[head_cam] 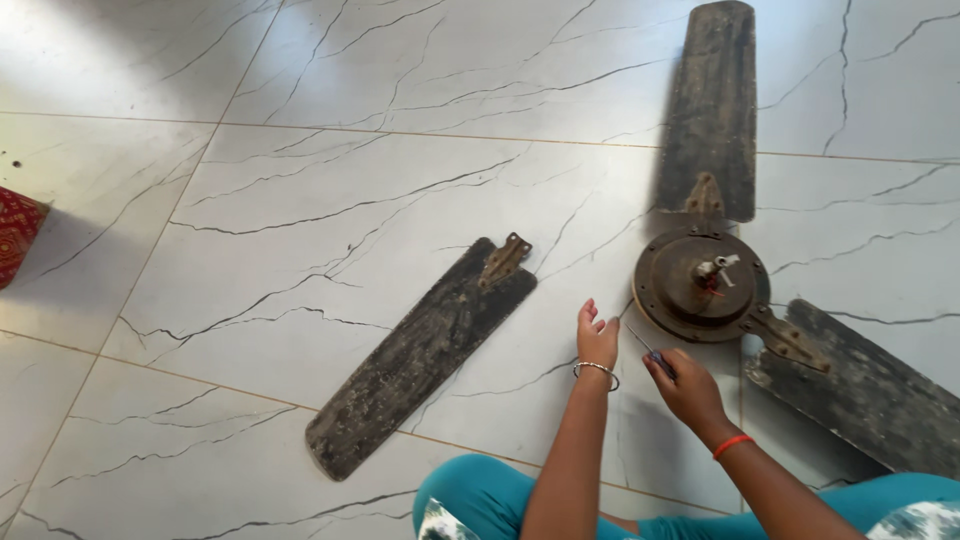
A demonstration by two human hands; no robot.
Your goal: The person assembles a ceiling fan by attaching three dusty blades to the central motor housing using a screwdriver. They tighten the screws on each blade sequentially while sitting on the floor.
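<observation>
A dirty ceiling fan motor hub point(700, 285) lies on the white marble floor point(330, 180) with two dark blades attached, one pointing away point(710, 110) and one to the right point(865, 385). A third blade point(420, 355), detached, lies to the left with its metal bracket toward the hub. My right hand point(685, 385) grips a small screwdriver point(650, 350) just left of the hub. My left hand point(597, 335) rests open on the floor between the loose blade and the hub, a bangle on its wrist.
A red patterned cloth or cushion point(18, 235) sits at the left edge. My knees in teal trousers point(480, 500) are at the bottom of the view.
</observation>
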